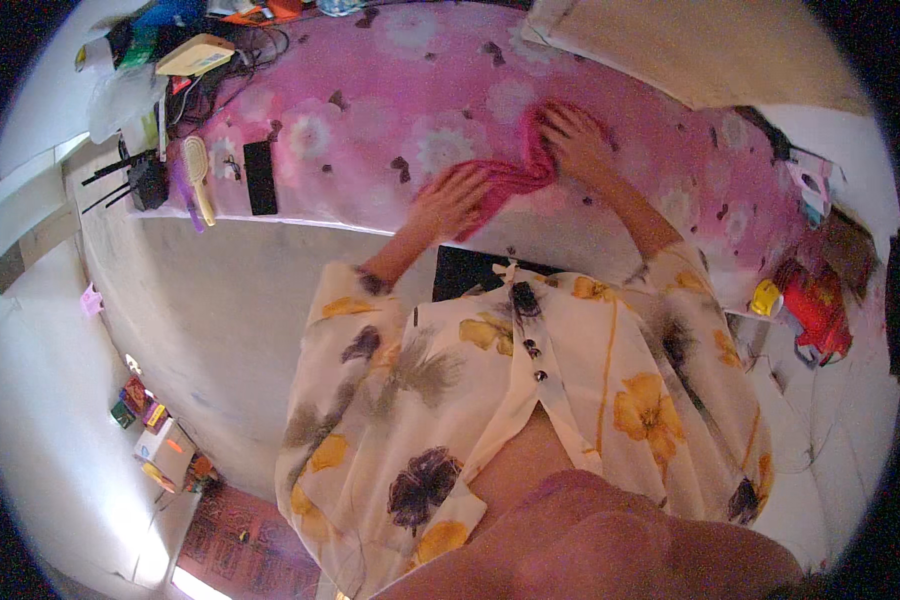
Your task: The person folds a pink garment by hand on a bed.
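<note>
A bright pink cloth (506, 180) lies folded and bunched on the pink flowered cover (375, 180) in front of me. My left hand (454, 199) holds its near left part, fingers laid over the fabric close to the cover's front edge. Farther forward and to the right, my right hand (576, 142) has its fingers spread over the cloth's other end, gripping the bunched fabric. Between the two hands the cloth runs in a crooked, creased strip. My palms and the cloth beneath them are hidden.
Left on the cover lie a black phone-like slab (260, 178), a hairbrush (196, 176) and a purple comb (190, 196). Behind them are cables and a pale yellow box (196, 55). A brown board (690, 49) covers the far right. Red items (817, 307) and a yellow cup (766, 298) sit at right.
</note>
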